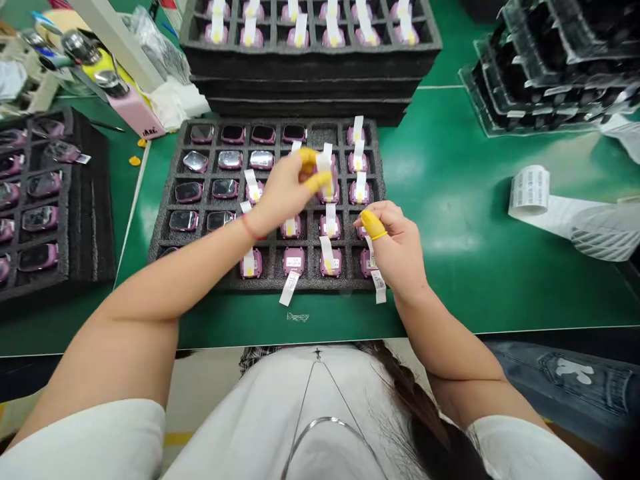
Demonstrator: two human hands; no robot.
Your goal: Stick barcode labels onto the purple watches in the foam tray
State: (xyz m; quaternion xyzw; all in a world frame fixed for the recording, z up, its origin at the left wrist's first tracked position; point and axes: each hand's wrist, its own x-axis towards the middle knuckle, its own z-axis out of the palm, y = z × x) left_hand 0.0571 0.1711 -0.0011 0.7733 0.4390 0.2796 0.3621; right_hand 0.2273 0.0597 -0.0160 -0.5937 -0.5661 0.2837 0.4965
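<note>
Left hand (pixel 287 190) is over the middle of the foam tray (pixel 165 230), yellow-cotted fingertips (pixel 316 180) pinched together on a white label (pixel 326 160) above a pink watch body (pixel 330 193). Right hand (pixel 395 250) sits at the tray's near-right corner, fingers curled, cotted thumb against forefinger; can't tell what it grips, a label strip (pixel 379 285) hangs just below it. Tray left columns hold watches screen-up, right columns are back-up with labels. Label roll (pixel 530 190) lies on the green mat (pixel 450 200), well right. More stacked trays (pixel 310 67) far side.
</note>
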